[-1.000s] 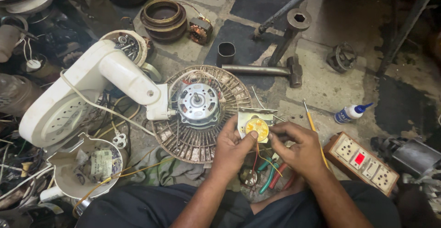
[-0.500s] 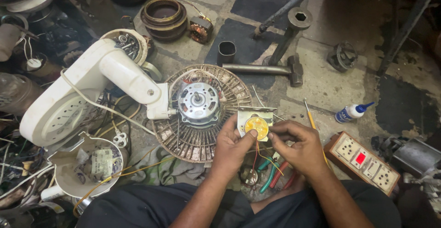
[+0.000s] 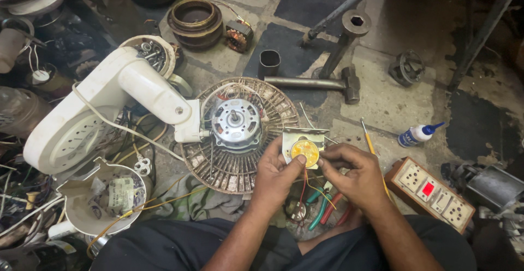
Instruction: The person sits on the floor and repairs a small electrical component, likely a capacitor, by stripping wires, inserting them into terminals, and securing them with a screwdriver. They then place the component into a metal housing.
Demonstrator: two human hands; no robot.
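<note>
1. Left hand (image 3: pixel 278 175) and right hand (image 3: pixel 352 175) meet over a small square part with a round yellow face (image 3: pixel 304 150), held above the floor (image 3: pixel 382 93) in front of the person's lap.
2. Left hand: fingers closed on the part's lower left edge, thumb tip touching the yellow disc's lower rim. The part sits at the fingertips, not in the palm.
3. Right hand: fingers curled and pinched at the part's right edge, forefinger and thumb touching it just beside the left thumb. I cannot tell whether they grip the part itself or a wire at its edge.
4. Thin red and yellow wires (image 3: pixel 307 186) hang from under the part, down between the two wrists.
5. Just left of the part, touching or nearly so: a round fan grille (image 3: pixel 218 164) lying flat, with a bare motor (image 3: pixel 236 122) at its centre, joined to a white fan stand (image 3: pixel 109 104).
6. Under the hands: pliers with green and red handles (image 3: pixel 322 208) on the floor.
7. Right of the right hand: a yellow-handled screwdriver (image 3: pixel 370 143), then a wooden switch and socket board (image 3: pixel 431 194). A small white bottle with a blue cap (image 3: pixel 417 134) lies further off.
8. Beyond the grille: a hammer (image 3: pixel 314 82) and a dark metal cup (image 3: pixel 269 62).
</note>
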